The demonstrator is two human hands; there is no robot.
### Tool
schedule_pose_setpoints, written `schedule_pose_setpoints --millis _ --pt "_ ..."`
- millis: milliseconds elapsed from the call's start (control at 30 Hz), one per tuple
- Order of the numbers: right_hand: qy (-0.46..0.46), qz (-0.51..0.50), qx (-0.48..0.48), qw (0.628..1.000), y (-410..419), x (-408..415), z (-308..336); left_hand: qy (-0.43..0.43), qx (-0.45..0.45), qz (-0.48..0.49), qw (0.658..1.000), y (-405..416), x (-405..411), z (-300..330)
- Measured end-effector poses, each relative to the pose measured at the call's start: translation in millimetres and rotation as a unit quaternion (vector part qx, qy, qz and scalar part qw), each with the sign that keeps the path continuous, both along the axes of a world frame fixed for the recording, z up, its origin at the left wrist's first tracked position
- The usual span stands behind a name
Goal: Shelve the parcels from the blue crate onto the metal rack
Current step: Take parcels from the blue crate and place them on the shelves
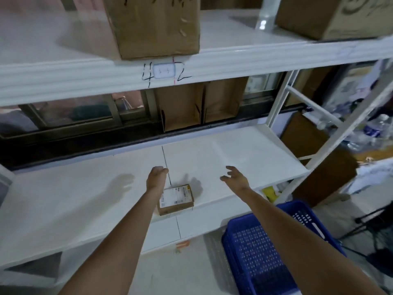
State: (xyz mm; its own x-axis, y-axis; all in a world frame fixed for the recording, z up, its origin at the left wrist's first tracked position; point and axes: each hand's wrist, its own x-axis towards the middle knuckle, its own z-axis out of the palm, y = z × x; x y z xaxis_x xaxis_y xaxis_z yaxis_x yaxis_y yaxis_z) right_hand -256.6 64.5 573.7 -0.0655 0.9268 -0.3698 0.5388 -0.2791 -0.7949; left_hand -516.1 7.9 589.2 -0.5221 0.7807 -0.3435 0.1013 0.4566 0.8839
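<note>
A person's two bare arms reach over the middle shelf [234, 145] of a white metal rack [276, 103]. One small brown parcel [177, 204] with a white label lies flat near the front edge of that shelf, just right of a thin dark line drawn across the board. The left hand [157, 175] hovers above and beyond the parcel with fingers loosely curled downward, holding nothing. The right hand [235, 176] hangs well to the right of the parcel, fingers spread and relaxed, also holding nothing.

A blue crate [265, 248] with perforated walls stands on the floor at the lower right, beside the rack's front; the part of its inside that shows appears empty, though the right forearm hides some of it.

On the top shelf [85, 67] stand two cardboard boxes: one [155, 26] at the centre with handwriting on it, one [331, 15] at the right. The shelf's front edge bears the handwritten figures 4 and 2 on either side of a small label [164, 70]. Behind the middle shelf, two open cardboard boxes [197, 103] stand side by side against a window frame.
</note>
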Motion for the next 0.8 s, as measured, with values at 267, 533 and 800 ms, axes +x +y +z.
schedule_pose_setpoints --millis 267,533,800 --pt "0.013 -0.026 0.063 0.998 -11.2 114.6 48.6 -0.023 0.034 -0.147 0.988 15.2 152.9 57.1" --pt "0.047 -0.027 0.066 0.996 -52.2 302.6 55.1 -0.026 0.036 -0.193 0.980 -4.6 361.6 53.2" --pt "0.018 -0.009 0.029 0.999 -76.8 476.2 55.2 -0.019 -0.008 -0.231 0.973 -31.8 542.7 39.5"
